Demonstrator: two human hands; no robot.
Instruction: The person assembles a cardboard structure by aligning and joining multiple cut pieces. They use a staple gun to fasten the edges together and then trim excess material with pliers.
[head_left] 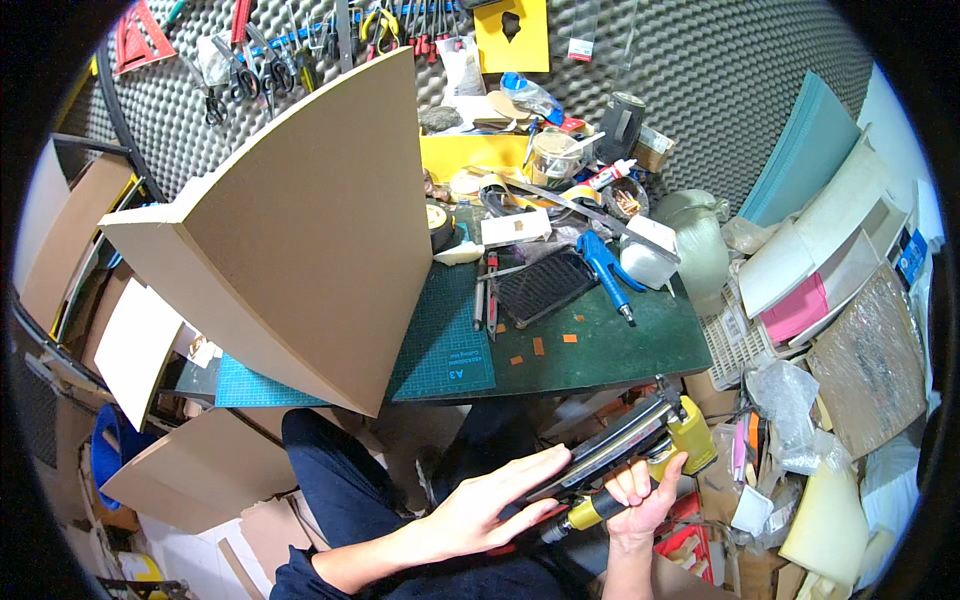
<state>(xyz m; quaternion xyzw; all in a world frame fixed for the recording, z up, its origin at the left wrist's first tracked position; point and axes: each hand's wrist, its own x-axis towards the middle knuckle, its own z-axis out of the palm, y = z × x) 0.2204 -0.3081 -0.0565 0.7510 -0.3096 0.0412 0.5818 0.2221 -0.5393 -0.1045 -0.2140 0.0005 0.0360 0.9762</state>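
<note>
Above my lap I hold a yellow-green and black nail gun (692,438), its nose end pointing up toward the table's front edge. My right hand (642,498) wraps its fingers round the handle, thumb raised. On the long dark magazine lies my left hand (492,508), fingers stretched along its top and thumb below, gripping its rear end. A big brown board assembly (320,220), two panels meeting at an angle, stands upright on the cutting mat (450,340); neither hand touches it.
The green table (640,345) carries a blue air blow gun (603,268), a black tray (545,288), utility knives (486,290) and small orange scraps. Clutter fills its back. Sheets and foam (825,510) crowd the right side; loose boards (205,475) lie at left.
</note>
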